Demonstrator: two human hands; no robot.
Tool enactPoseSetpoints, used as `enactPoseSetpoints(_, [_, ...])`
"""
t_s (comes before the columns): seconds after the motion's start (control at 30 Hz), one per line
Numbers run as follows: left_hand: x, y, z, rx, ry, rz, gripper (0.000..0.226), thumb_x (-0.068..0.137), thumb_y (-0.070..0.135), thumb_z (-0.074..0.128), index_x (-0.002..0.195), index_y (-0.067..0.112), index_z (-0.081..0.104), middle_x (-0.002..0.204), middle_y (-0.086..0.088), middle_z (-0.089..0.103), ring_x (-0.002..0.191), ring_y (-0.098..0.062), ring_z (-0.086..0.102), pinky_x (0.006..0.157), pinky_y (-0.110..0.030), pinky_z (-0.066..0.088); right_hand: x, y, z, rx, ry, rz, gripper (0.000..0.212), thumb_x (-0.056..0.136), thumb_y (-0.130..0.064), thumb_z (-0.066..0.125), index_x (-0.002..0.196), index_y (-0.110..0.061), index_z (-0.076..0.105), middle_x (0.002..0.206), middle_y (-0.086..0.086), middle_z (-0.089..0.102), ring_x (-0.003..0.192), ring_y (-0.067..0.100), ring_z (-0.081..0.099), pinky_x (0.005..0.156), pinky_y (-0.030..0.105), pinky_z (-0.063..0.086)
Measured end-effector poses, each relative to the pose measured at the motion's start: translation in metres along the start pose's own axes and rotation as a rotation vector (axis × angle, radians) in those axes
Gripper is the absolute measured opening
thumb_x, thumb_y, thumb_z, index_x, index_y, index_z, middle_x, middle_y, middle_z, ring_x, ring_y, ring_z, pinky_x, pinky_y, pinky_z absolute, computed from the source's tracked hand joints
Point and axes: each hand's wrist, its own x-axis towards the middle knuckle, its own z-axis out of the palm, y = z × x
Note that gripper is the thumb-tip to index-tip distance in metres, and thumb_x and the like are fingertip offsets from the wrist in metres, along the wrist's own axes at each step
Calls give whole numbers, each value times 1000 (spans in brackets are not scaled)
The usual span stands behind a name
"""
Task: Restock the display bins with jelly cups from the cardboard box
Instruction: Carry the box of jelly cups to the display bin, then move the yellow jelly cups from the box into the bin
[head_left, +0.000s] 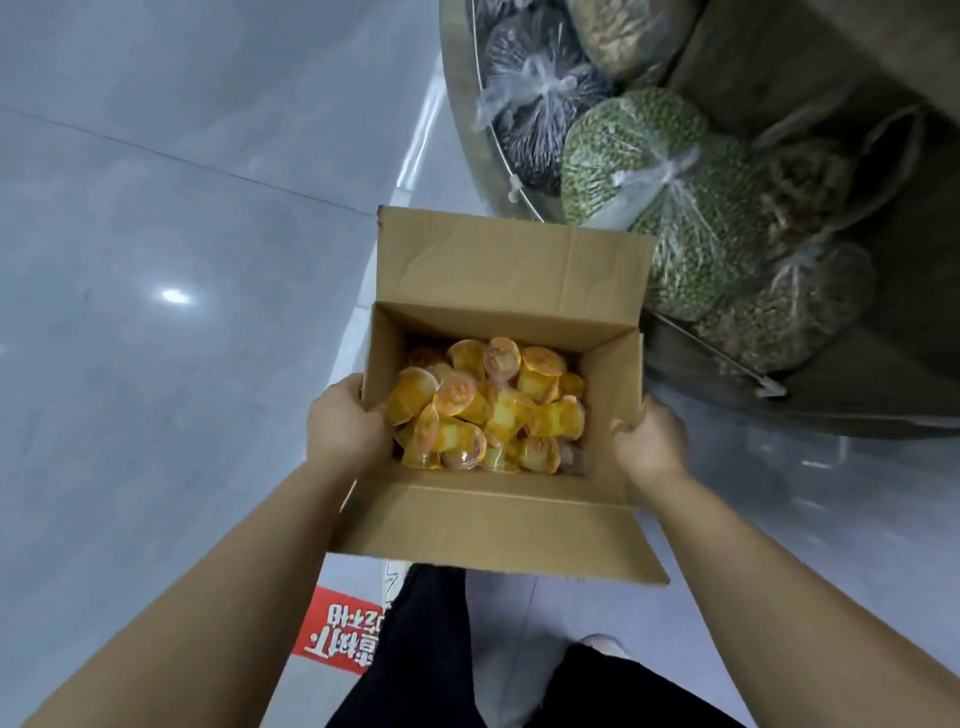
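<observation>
Cardboard box: brown, open at the top, flaps folded outward on the far and near sides, held above the floor with both hands gripping its left and right walls. Jelly cups: small clear cups with yellow-orange contents and sealed lids, piled loosely at all angles, covering the box bottom.
</observation>
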Motion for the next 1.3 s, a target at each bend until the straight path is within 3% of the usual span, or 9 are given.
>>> enactPoseSetpoints(0.13, [-24, -4, -4, 65, 253, 286, 37, 84, 11, 62, 119, 17, 57, 119, -2, 63, 112, -24, 55, 92, -27, 38, -29, 3, -15, -32, 221, -207, 49, 85, -13, 59, 132, -10, 46, 127, 18, 54, 117, 35, 49, 89, 39, 44])
enactPoseSetpoints(0.23, [-38, 6, 13, 47, -11, 437, 41, 83, 14, 66, 122, 16, 56, 121, 0, 61, 113, -20, 55, 93, -24, 40, -50, -8, -6, 50, 53, -375, 39, 86, -16, 61, 124, -14, 53, 92, 0, 62, 87, 21, 60, 68, 27, 44])
enactPoseSetpoints(0.3, [-28, 8, 28, 174, -239, 345, 55, 81, 25, 68, 131, 14, 48, 128, -4, 56, 119, -23, 50, 96, -25, 38, -42, -19, 16, 9, -300, -277, 49, 87, -27, 61, 133, -17, 45, 106, 1, 63, 93, 16, 59, 77, 25, 45])
enactPoseSetpoints(0.4, [-8, 0, 46, 761, -237, 348, 58, 84, 29, 60, 135, 11, 38, 133, -6, 49, 119, -28, 41, 97, -31, 37, -11, -35, 47, -10, -337, -145, 69, 83, -42, 63, 139, -12, 37, 136, 11, 47, 124, 28, 47, 101, 36, 42])
enactPoseSetpoints(0.57, [10, -7, 62, 1075, -102, 538, 37, 87, 17, 49, 123, 12, 45, 119, -6, 56, 107, -27, 42, 85, -31, 37, 17, -58, 82, 40, -212, 97, 56, 67, -62, 69, 97, -16, 65, 94, 5, 59, 86, 24, 57, 65, 28, 46])
enactPoseSetpoints(0.67, [9, -11, 51, 877, -87, 556, 46, 80, 34, 60, 116, 10, 47, 115, -8, 54, 105, -27, 45, 85, -32, 37, 6, -57, 87, 283, -220, 13, 46, 65, -43, 80, 103, -22, 62, 96, -2, 61, 91, 20, 58, 75, 28, 45])
enactPoseSetpoints(0.77, [-30, -4, 30, 268, -92, 442, 52, 72, 26, 72, 113, 7, 46, 109, -7, 49, 96, -23, 52, 77, -27, 39, -29, -50, 60, 528, -213, -102, 48, 67, -24, 82, 107, -23, 56, 96, -8, 61, 95, 14, 59, 79, 23, 47])
enactPoseSetpoints(0.93, [-137, 56, -44, -298, -14, 269, 52, 70, 19, 80, 105, 32, 42, 99, 20, 52, 89, 9, 53, 69, -1, 39, -137, -60, -39, 788, -103, -184, 57, 70, -4, 78, 116, -24, 52, 97, -16, 61, 81, -13, 59, 72, 1, 45])
enactPoseSetpoints(1.3, [-348, 304, -265, -563, -306, 778, 68, 65, 20, 72, 116, 52, 41, 100, 16, 63, 92, -2, 62, 78, -10, 46, -391, -137, -366, 792, 130, -573, 53, 58, -13, 70, 98, -44, 54, 95, -16, 66, 83, 0, 63, 69, 9, 47])
